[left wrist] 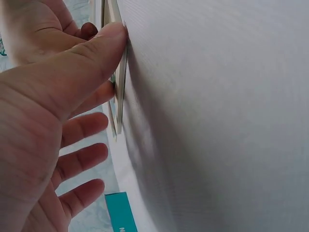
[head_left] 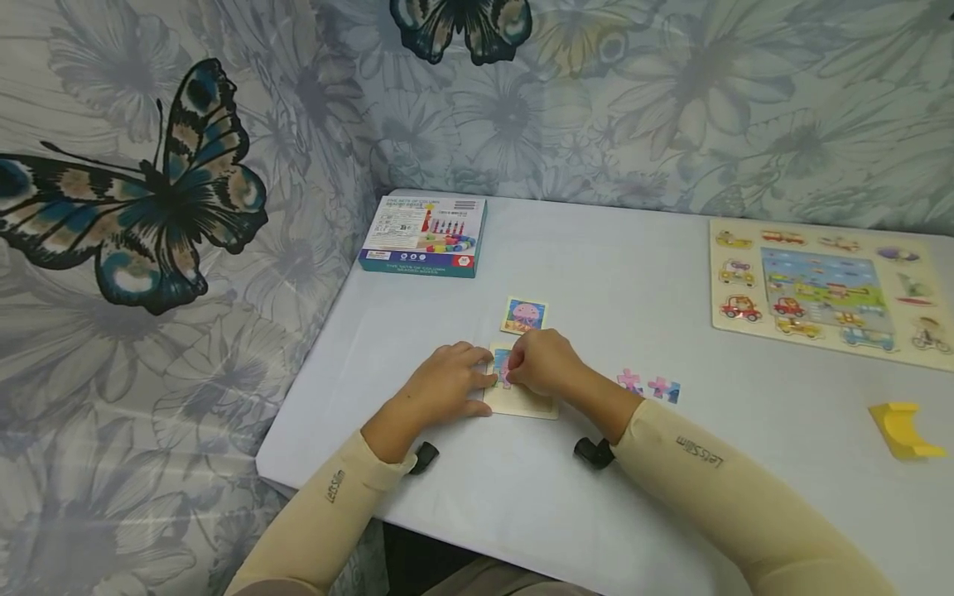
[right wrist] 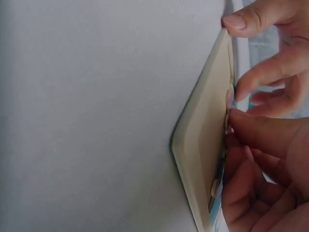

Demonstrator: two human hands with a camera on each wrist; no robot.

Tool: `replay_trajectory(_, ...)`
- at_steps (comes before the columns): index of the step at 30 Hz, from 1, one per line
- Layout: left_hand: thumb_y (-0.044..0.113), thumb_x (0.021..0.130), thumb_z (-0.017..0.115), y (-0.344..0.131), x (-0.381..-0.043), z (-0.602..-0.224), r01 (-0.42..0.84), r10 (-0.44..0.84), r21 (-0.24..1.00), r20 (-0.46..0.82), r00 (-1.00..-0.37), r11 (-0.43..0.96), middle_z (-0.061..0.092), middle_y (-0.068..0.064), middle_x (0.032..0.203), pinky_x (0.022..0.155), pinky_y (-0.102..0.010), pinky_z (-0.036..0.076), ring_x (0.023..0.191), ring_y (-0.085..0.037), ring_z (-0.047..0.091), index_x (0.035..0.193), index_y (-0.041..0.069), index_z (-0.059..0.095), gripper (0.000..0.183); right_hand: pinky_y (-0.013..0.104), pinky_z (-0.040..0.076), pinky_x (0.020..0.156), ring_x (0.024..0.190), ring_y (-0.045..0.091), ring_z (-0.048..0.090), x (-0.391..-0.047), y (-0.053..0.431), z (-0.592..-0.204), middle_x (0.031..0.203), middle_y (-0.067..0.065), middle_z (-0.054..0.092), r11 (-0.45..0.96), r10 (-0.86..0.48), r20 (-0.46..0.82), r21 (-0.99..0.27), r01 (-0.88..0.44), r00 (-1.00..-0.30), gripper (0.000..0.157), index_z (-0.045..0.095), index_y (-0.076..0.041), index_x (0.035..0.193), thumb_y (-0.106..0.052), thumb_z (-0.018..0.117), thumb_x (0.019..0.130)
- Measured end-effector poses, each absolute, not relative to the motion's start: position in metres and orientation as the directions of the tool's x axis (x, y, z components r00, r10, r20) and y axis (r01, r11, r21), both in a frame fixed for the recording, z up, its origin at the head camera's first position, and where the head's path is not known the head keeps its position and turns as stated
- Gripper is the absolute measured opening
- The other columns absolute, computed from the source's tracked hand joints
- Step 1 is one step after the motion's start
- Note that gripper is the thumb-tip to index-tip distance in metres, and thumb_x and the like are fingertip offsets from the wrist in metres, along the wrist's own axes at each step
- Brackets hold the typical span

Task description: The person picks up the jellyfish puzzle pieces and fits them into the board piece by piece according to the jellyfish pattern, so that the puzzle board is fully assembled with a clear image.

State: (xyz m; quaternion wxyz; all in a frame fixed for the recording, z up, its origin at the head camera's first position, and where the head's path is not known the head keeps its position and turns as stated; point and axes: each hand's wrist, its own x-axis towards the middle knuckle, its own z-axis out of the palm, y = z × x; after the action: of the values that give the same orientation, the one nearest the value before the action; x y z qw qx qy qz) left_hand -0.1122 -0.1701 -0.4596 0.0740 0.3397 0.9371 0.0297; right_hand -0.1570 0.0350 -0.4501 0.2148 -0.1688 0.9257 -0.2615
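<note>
A small wooden puzzle tray lies on the white table, with colourful pieces in its upper left part. My left hand is at the tray's left side, its thumb touching the near corner and its index finger reaching over the frame; the other fingers are spread. At the upper part of the tray, my right hand pinches a small puzzle piece between thumb and forefinger, low against the board. The fingers mostly hide that piece. Just beyond the tray lies a small square picture with a pink figure.
Loose pink and blue puzzle pieces lie right of the tray, beside my right forearm. A boxed set sits at the back left. A vehicle puzzle board lies at the back right, and a yellow curved block at the right.
</note>
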Motion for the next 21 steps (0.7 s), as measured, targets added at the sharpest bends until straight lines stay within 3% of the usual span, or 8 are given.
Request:
replay_trajectory(6,0.055,0.088,0.075,-0.167,-0.112,-0.459,0.638,0.642,0.08,-0.149,-0.752,0.765,0.058,0.002,0.148,0.111,-0.042,0.043,0.135,-0.019,0.051,0.135,0.023,0.069,0.057,0.03,0.05,0.069,0.078,0.018,0.06,-0.163,0.041,-0.455,0.081,-0.001,0.067,0.806,-0.42,-0.301,-0.558,-0.199,-0.856,0.022,0.071,-0.014,0.085,-0.027,0.088,0.082)
replay_trajectory(15,0.056,0.089,0.073,-0.164,-0.113,-0.455,0.627,0.624,0.049,-0.192,-0.758,0.777,0.057,0.005,0.149,0.113,-0.042,0.041,0.138,-0.017,0.05,0.139,0.022,0.066,0.062,0.029,0.046,0.067,0.077,0.018,0.057,-0.165,0.044,-0.455,0.082,0.001,0.063,0.811,-0.428,-0.323,-0.549,-0.201,-0.844,0.023,0.068,-0.013,0.094,-0.028,0.083,0.086)
replay_trajectory(21,0.052,0.089,0.075,-0.162,-0.113,-0.452,0.603,0.605,0.087,-0.23,-0.762,0.793,0.056,0.002,0.149,0.117,-0.041,0.037,0.141,-0.018,0.047,0.14,0.018,0.065,0.062,0.034,0.047,0.07,0.08,0.021,0.057,-0.162,0.085,-0.437,0.089,0.006,0.065,0.816,-0.423,-0.276,-0.531,-0.23,-0.863,0.021,0.071,-0.01,0.105,-0.024,0.076,0.091)
